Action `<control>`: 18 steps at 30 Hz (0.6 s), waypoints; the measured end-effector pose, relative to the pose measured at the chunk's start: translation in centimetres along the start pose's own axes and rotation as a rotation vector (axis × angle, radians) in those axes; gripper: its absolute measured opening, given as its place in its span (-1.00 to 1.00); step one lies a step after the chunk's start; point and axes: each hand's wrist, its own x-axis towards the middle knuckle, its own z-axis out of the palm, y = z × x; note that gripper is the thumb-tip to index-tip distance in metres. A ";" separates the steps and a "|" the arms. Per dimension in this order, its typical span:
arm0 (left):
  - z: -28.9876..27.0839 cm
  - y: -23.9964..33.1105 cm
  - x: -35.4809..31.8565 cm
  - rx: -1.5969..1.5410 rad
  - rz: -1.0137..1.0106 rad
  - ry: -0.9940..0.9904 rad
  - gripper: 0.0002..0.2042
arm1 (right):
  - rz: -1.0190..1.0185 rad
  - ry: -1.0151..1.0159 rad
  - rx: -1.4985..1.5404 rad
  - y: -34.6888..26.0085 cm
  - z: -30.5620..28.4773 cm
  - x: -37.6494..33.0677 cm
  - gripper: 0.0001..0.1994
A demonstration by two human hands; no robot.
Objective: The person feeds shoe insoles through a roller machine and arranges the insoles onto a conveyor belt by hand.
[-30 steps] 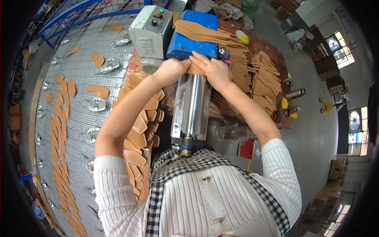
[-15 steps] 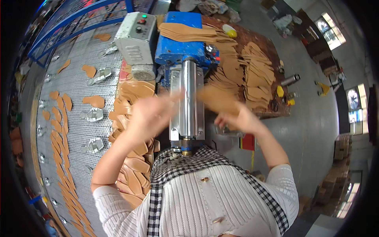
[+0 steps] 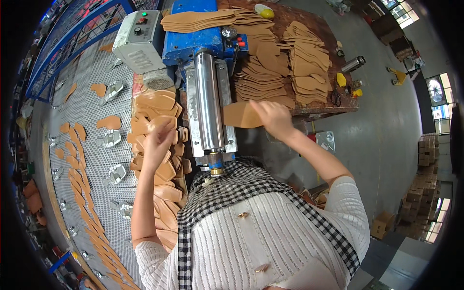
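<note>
My right hand point(image 3: 276, 118) grips a tan shoe insole point(image 3: 240, 115) by one end. The insole's other end points left, at the right side of the shiny steel roller point(image 3: 207, 101) of a blue machine. On the roller's left, my left hand point(image 3: 159, 141) has its fingers closed on the edge of another tan insole point(image 3: 151, 124), low over a heap of glossy insoles point(image 3: 166, 193). Part of that insole is hidden behind the fingers.
Flat insoles point(image 3: 193, 20) are stacked on the blue machine body point(image 3: 181, 46); more piles point(image 3: 307, 63) cover the red-brown table point(image 3: 324, 108). A grey control box point(image 3: 137, 41) stands behind left. A perforated conveyor point(image 3: 96, 159) carries insoles and metal pieces. A flask point(image 3: 353, 64) stands at right.
My left hand has moved left from the roller to the heap, with an insole in its fingers. My right hand has drawn nearer the roller with its insole. The view has shifted.
</note>
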 end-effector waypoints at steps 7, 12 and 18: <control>4.7 3.1 0.3 0.965 0.585 0.081 -0.35 | -0.165 0.114 0.218 -1.4 3.0 0.4 -0.49; 5.2 1.0 0.0 0.614 0.553 0.104 -0.36 | 0.250 -0.107 0.451 8.2 6.4 0.2 -0.47; 5.7 -4.5 -2.7 0.071 0.271 0.350 -0.49 | 0.283 -0.574 0.256 16.9 9.8 4.4 -0.47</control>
